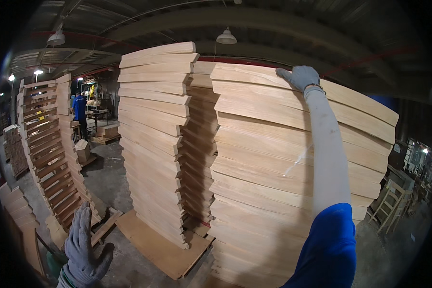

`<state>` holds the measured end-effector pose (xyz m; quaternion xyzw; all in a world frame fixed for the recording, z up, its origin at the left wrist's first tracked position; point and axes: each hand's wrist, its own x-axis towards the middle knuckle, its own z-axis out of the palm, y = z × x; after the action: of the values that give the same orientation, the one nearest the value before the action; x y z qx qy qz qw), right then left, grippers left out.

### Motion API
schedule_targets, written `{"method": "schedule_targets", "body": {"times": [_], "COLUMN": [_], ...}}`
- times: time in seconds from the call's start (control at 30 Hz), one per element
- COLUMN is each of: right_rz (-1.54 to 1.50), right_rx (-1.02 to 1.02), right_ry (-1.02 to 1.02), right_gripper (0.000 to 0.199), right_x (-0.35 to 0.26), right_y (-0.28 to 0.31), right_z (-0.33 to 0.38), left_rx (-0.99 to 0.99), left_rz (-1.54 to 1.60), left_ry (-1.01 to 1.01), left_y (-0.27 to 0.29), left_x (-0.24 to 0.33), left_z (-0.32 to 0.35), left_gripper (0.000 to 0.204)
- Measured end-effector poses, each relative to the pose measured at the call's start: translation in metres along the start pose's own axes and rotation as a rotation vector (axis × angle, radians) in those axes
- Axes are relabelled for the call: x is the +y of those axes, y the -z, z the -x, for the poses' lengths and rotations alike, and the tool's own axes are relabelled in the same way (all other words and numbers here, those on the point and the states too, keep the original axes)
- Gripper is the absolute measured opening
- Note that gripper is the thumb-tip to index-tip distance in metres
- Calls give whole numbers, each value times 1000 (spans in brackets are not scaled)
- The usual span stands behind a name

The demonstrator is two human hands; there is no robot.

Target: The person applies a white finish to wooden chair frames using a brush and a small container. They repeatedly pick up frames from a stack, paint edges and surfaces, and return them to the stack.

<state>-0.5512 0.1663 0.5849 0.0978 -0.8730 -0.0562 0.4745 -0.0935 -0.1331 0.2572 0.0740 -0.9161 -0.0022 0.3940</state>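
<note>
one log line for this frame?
right hand: on top board of near stack | left hand: open, low, empty | floor

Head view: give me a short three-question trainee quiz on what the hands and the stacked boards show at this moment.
1. True or false: the right hand in a grey knit glove rests on the top board of the tall stack of pale curved wooden boards.
2. The left hand in a grey knit glove is: A) gripping a board, B) open with fingers spread and holding nothing, C) out of view.
3. What lies under the neighbouring stack of pale boards?

Key:
1. True
2. B
3. A flat brown wooden sheet on the concrete floor.
</note>
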Motion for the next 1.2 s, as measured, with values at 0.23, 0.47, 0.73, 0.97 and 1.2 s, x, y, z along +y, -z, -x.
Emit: {"method": "schedule_targets", "body": {"times": [0.23, 0.47, 0.73, 0.97, 1.2], "right_rz": [-14, -22, -210, -659, -1641], "right_rx": [154, 536, 562, 277, -305], "right_ry": [13, 361, 317, -143, -384], "right_gripper": [87, 78, 53, 57, 59], "right_x": [-7, 16, -17, 33, 31], "right_y": [66, 134, 83, -14, -29], "right_z": [63, 144, 304, 297, 262], "left_rx": [78, 538, -107, 350, 222], "left_rz": [8, 142, 906, 454, 338], "left_ry": [-107, -488, -318, -608, -573], "left_y": [35, 43, -61, -156, -223], "left_x": [-10, 13, 34, 56, 59], "left_z": [-28, -153, -169, -137, -85], "left_gripper": [84, 106, 66, 52, 53]}}
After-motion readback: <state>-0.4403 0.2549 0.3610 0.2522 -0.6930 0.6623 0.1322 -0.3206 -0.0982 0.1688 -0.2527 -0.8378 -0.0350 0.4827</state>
